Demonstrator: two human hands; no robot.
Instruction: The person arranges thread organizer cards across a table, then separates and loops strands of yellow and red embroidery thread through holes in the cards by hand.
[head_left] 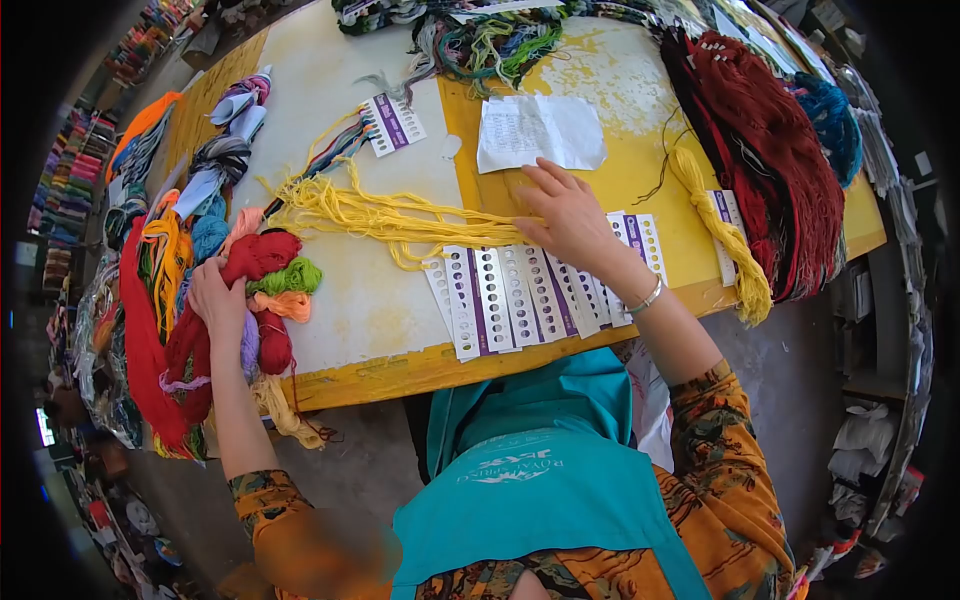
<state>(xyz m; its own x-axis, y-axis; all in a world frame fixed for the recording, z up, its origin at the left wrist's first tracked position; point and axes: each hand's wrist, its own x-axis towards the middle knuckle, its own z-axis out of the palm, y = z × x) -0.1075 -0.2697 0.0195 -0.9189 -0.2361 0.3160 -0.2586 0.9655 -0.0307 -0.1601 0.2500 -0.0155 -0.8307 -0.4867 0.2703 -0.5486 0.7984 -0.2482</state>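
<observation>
My left hand (217, 300) is in the pile of coloured thread skeins on the left, its fingers curled on a red thread skein (262, 255). Lime green (292, 280) and peach skeins (280, 304) lie just to its right. My right hand (570, 220) is open, fingers spread, with the thumb side over the ends of long yellow threads (400, 215). Those threads stretch leftward across the table. Below the right hand, a fanned row of white and purple punched thread cards (515, 295) lies along the front edge, partly covered by my wrist.
A punched card with coloured threads (395, 125) lies further back, near a creased paper sheet (540, 133). Dark red hanks (765, 140) and a yellow skein (722, 235) rest on the right side of the table (400, 365). Mixed threads (490, 45) lie at the back.
</observation>
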